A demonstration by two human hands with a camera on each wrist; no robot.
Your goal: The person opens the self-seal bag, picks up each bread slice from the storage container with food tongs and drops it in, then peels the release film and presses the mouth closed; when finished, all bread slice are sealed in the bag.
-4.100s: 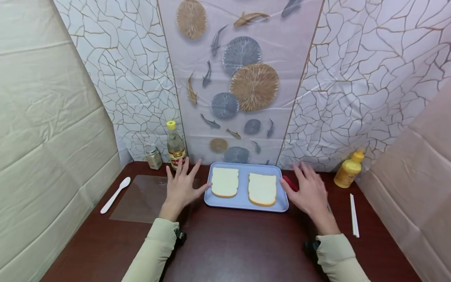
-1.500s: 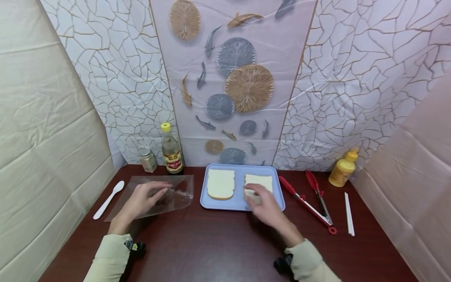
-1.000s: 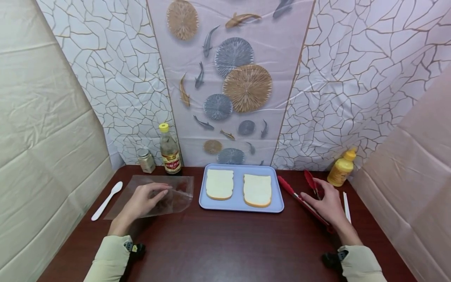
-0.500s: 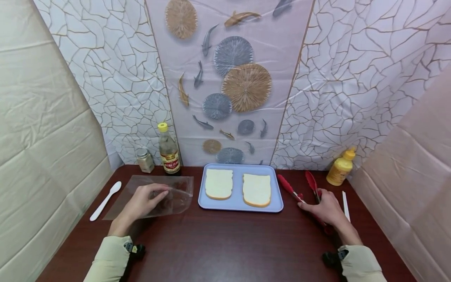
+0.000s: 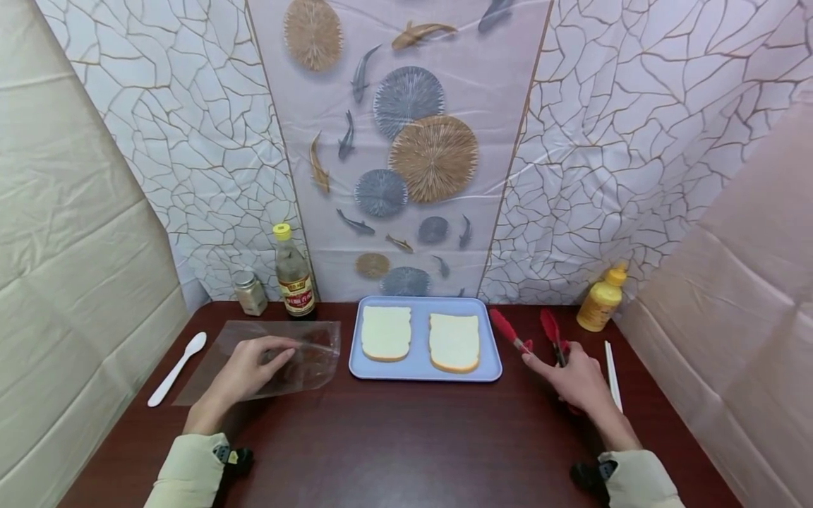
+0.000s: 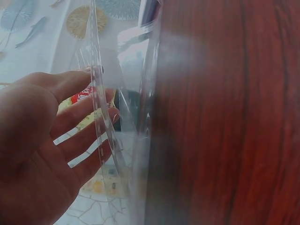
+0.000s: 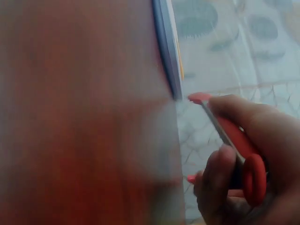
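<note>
My left hand (image 5: 249,368) lies on a clear plastic bag (image 5: 305,353) left of the tray, its fingers nearly straight. In the left wrist view the bag's zip edge (image 6: 99,123) crosses those fingers (image 6: 84,140). My right hand (image 5: 574,379) grips red tongs (image 5: 508,330) right of the tray, their tips spread and pointing away from me. In the right wrist view the fingers (image 7: 262,136) curl round the tongs' red arms (image 7: 234,140). A blue tray (image 5: 422,372) holds two slices of white bread (image 5: 386,331), (image 5: 454,342) side by side.
At the back left of the dark wooden table stand a yellow-capped bottle (image 5: 293,276) and a small jar (image 5: 250,293). A white spoon (image 5: 176,367) lies at the far left. A yellow squeeze bottle (image 5: 600,305) and a thin white stick (image 5: 612,374) are at the right.
My right hand left the tray, moved right to the red tongs and closed round them. The left hand stayed on the plastic bag.
</note>
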